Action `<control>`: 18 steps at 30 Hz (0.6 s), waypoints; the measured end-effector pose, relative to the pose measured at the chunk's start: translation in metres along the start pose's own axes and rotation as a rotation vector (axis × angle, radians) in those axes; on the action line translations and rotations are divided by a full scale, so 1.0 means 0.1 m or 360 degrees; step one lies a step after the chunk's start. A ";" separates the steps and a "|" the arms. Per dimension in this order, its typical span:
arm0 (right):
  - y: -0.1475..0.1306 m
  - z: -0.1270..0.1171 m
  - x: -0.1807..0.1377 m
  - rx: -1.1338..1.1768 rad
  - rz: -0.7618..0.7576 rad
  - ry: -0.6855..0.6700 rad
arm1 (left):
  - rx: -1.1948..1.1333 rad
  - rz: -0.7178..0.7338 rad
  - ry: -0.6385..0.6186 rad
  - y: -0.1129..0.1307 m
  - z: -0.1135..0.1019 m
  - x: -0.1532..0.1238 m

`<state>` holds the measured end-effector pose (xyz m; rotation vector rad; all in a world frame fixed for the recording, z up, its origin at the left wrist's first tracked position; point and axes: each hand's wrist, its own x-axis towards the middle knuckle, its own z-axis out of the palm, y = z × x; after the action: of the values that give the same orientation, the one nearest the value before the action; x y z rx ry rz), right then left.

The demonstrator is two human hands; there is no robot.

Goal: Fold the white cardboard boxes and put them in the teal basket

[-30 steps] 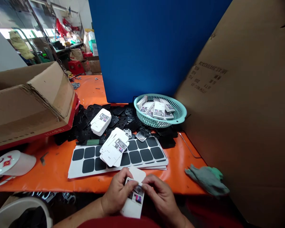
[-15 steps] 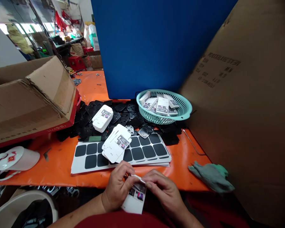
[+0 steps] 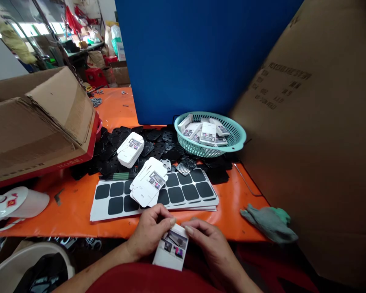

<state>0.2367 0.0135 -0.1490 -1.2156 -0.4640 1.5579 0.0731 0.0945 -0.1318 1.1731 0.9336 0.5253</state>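
Both my hands hold one small white printed box (image 3: 171,249) just below the near edge of the orange table (image 3: 70,211). My left hand (image 3: 149,234) pinches its top left corner with fingers curled. My right hand (image 3: 205,240) grips its top right edge, fingers closed on it. Right behind my hands lie white sheets of black square pads (image 3: 183,191), with a fanned pile of flat white box blanks (image 3: 148,183) on top. A stack of white blanks (image 3: 130,149) rests on a heap of black parts (image 3: 116,154).
A teal basket (image 3: 232,144) with several folded white boxes stands at the back right. An open cardboard box (image 3: 39,118) fills the left side. A white mug (image 3: 18,203) lies at the left edge, a grey-green glove (image 3: 268,224) at the right. Blue board and cardboard wall close the back.
The raised top flap of the small box has been folded down and closed between my fingers. Both hands stayed at the table's near edge.
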 end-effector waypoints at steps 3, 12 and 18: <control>0.21 -0.04 -0.05 -0.0320 -0.0312 -0.0049 | 0.0065 0.0233 -0.0100 -0.08 -0.08 -0.04; -0.52 -0.20 0.40 -0.0268 -0.0594 0.0347 | 0.1431 0.1076 0.0496 -0.03 -0.38 0.10; -1.07 -0.08 0.82 0.0205 -0.0900 0.0545 | 0.2231 0.0904 0.0861 0.01 -0.58 0.37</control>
<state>0.3021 0.1235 -0.1049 -1.1004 -0.4263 0.8667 0.0447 0.1549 -0.1485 2.6968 1.4982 0.6513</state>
